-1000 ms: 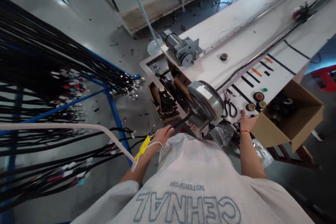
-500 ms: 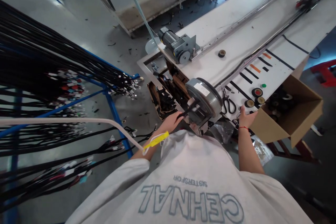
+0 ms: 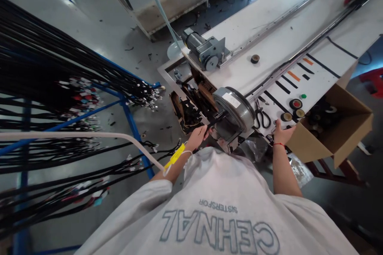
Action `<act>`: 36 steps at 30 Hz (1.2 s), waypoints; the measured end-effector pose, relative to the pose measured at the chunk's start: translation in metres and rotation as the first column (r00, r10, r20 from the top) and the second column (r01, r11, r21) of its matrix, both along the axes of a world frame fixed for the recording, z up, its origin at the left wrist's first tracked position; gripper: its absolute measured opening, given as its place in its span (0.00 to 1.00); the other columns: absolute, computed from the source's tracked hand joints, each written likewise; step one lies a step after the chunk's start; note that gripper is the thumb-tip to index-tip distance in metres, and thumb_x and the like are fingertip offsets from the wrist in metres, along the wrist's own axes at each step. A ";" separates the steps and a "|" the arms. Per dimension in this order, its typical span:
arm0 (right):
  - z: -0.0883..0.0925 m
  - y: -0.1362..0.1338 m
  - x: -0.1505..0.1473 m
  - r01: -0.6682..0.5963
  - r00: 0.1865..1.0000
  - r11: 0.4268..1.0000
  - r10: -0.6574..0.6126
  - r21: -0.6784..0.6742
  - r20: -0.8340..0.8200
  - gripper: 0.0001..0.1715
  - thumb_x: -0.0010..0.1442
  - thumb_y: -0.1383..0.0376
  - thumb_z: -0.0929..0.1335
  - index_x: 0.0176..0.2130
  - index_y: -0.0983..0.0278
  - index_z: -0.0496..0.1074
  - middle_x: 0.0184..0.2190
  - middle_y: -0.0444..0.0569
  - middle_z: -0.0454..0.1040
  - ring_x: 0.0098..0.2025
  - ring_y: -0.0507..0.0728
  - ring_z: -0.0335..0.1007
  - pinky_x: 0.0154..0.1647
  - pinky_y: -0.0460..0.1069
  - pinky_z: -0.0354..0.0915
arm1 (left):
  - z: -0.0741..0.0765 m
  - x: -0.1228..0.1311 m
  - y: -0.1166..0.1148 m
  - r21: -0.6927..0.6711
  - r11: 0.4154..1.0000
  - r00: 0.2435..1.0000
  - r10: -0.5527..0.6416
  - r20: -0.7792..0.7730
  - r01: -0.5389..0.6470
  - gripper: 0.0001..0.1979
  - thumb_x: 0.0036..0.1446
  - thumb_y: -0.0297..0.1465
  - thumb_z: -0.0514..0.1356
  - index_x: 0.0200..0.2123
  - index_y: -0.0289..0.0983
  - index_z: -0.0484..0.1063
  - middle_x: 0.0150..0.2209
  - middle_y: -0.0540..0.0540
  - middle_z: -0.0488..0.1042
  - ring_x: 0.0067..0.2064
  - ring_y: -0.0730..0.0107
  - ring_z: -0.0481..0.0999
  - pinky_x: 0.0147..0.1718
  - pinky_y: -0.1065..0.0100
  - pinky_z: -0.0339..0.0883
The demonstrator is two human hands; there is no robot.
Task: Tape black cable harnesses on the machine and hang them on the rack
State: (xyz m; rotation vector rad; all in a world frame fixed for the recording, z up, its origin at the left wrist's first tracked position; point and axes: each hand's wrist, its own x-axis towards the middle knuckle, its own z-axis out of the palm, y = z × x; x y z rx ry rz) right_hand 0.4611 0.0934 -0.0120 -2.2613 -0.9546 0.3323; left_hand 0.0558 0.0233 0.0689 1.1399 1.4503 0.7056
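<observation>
My left hand is closed around the end of a black wire bundle that passes into the round grey machine wheel at the table's near end. A white cord with a yellow tag hangs by that forearm. Over the table's front edge rests my right hand, thumb and fingers apart, nothing visible in it. Just beyond it lie tape rolls, and black-handled scissors are to its left. Beyond the wheel, the bundle runs on along the table.
A motor unit stands at the table's left end. An open cardboard box holds dark rolls on the right. Black harnesses hang on a blue rack at left. A carton of scraps sits below the machine.
My left hand has turned and its fingers are curled more tightly on the wire bundle. The yellow tag has swung with the wrist. My right hand keeps its place at the table edge.
</observation>
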 end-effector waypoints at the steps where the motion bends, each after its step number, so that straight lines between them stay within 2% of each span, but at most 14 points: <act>1: 0.002 0.000 -0.001 0.014 1.000 1.000 -0.014 0.000 -0.003 0.58 0.57 0.39 0.64 0.66 0.78 0.47 0.62 0.74 0.55 0.66 0.72 0.50 0.66 0.65 0.48 | 0.001 0.000 0.001 0.011 1.000 1.000 -0.007 -0.007 0.007 0.33 0.61 0.58 0.44 0.32 0.35 0.70 0.18 0.53 0.62 0.20 0.73 0.61 0.25 0.70 0.58; 5: 0.010 0.000 -0.008 0.067 0.998 0.998 -0.067 0.009 0.000 0.54 0.59 0.40 0.62 0.66 0.78 0.49 0.63 0.73 0.55 0.67 0.71 0.50 0.66 0.64 0.49 | 0.000 -0.002 -0.001 0.014 0.997 0.997 -0.074 0.019 0.073 0.32 0.61 0.58 0.47 0.34 0.34 0.71 0.22 0.50 0.69 0.24 0.72 0.66 0.27 0.70 0.61; 8: 0.017 0.000 -0.012 0.076 0.997 0.997 -0.076 -0.008 0.006 0.60 0.55 0.42 0.67 0.66 0.82 0.48 0.65 0.75 0.51 0.68 0.72 0.47 0.67 0.63 0.48 | -0.015 -0.014 -0.011 -0.048 0.992 0.990 -0.116 0.078 0.120 0.32 0.59 0.58 0.49 0.43 0.33 0.71 0.31 0.45 0.76 0.30 0.68 0.72 0.28 0.70 0.63; 10: 0.019 0.001 -0.013 0.079 0.997 0.996 -0.079 -0.038 -0.010 0.61 0.54 0.45 0.69 0.66 0.84 0.47 0.65 0.77 0.50 0.68 0.73 0.46 0.68 0.63 0.47 | -0.027 -0.028 -0.022 -0.083 0.983 0.986 -0.166 -0.024 0.164 0.29 0.58 0.56 0.52 0.42 0.35 0.71 0.32 0.45 0.76 0.32 0.66 0.73 0.29 0.69 0.62; 13: 0.020 0.002 -0.012 0.064 0.998 0.997 -0.064 -0.039 -0.006 0.60 0.54 0.46 0.69 0.66 0.84 0.47 0.65 0.77 0.50 0.68 0.73 0.46 0.67 0.63 0.47 | -0.038 -0.043 -0.039 -0.072 0.983 0.954 -0.181 -0.239 0.169 0.23 0.59 0.52 0.53 0.34 0.37 0.69 0.28 0.48 0.74 0.31 0.66 0.71 0.33 0.68 0.62; 17: 0.018 0.002 -0.008 0.047 0.999 0.999 -0.047 -0.020 0.013 0.59 0.55 0.47 0.68 0.66 0.84 0.46 0.66 0.77 0.50 0.69 0.72 0.46 0.68 0.63 0.47 | -0.029 -0.035 -0.042 0.019 0.992 0.948 -0.112 -0.298 0.123 0.19 0.63 0.46 0.48 0.34 0.37 0.68 0.29 0.47 0.73 0.31 0.65 0.71 0.34 0.67 0.62; 19: 0.016 0.002 -0.007 0.046 0.999 0.998 -0.046 -0.041 0.001 0.59 0.55 0.46 0.68 0.66 0.84 0.45 0.65 0.77 0.51 0.68 0.72 0.47 0.68 0.63 0.46 | -0.021 -0.024 -0.034 0.043 0.994 0.952 -0.086 -0.293 0.103 0.19 0.65 0.44 0.46 0.32 0.37 0.67 0.28 0.46 0.73 0.31 0.65 0.71 0.34 0.67 0.63; 23: 0.012 0.002 -0.005 0.047 0.999 0.998 -0.047 -0.046 0.003 0.60 0.55 0.44 0.67 0.66 0.83 0.45 0.64 0.77 0.52 0.68 0.73 0.48 0.68 0.63 0.46 | -0.010 -0.010 -0.016 0.096 0.985 0.954 -0.115 -0.275 0.146 0.20 0.66 0.43 0.45 0.32 0.37 0.68 0.28 0.46 0.73 0.33 0.63 0.74 0.38 0.65 0.66; 26: 0.011 0.001 -0.006 0.065 0.998 0.997 -0.064 -0.030 0.018 0.61 0.54 0.42 0.67 0.66 0.84 0.47 0.64 0.76 0.53 0.67 0.73 0.50 0.67 0.63 0.48 | -0.011 -0.008 -0.011 0.139 0.984 0.958 -0.071 -0.276 0.113 0.16 0.65 0.41 0.50 0.40 0.36 0.70 0.33 0.44 0.76 0.37 0.61 0.76 0.41 0.64 0.67; 29: 0.013 0.001 -0.008 0.066 0.998 0.998 -0.065 -0.022 0.015 0.61 0.54 0.41 0.66 0.66 0.83 0.48 0.64 0.76 0.54 0.67 0.72 0.50 0.67 0.63 0.48 | -0.018 -0.007 -0.010 0.178 0.984 0.959 0.058 -0.277 -0.008 0.15 0.63 0.40 0.53 0.45 0.36 0.70 0.35 0.43 0.77 0.39 0.61 0.76 0.44 0.63 0.68; 32: 0.016 0.001 -0.010 0.059 0.998 0.998 -0.059 -0.035 0.000 0.60 0.56 0.43 0.67 0.66 0.85 0.47 0.65 0.77 0.51 0.68 0.72 0.48 0.68 0.62 0.47 | -0.024 -0.002 -0.010 0.164 0.976 0.964 0.179 -0.199 -0.147 0.16 0.60 0.43 0.55 0.39 0.36 0.72 0.33 0.45 0.77 0.38 0.63 0.75 0.43 0.65 0.67; 34: 0.017 0.002 -0.010 0.060 0.998 0.998 -0.060 -0.036 -0.002 0.60 0.55 0.44 0.67 0.65 0.85 0.47 0.65 0.78 0.51 0.68 0.72 0.48 0.68 0.62 0.46 | -0.025 -0.001 -0.009 0.074 0.976 0.975 0.210 -0.067 -0.205 0.21 0.59 0.49 0.56 0.34 0.36 0.72 0.27 0.48 0.73 0.30 0.68 0.72 0.34 0.68 0.66; 36: 0.017 0.003 -0.010 0.059 0.998 0.998 -0.059 -0.021 0.010 0.58 0.55 0.44 0.67 0.65 0.83 0.48 0.65 0.76 0.51 0.68 0.71 0.47 0.68 0.62 0.46 | -0.023 -0.003 -0.010 -0.055 0.979 0.973 0.203 0.113 -0.198 0.26 0.56 0.54 0.56 0.33 0.34 0.73 0.22 0.51 0.69 0.23 0.74 0.65 0.26 0.71 0.61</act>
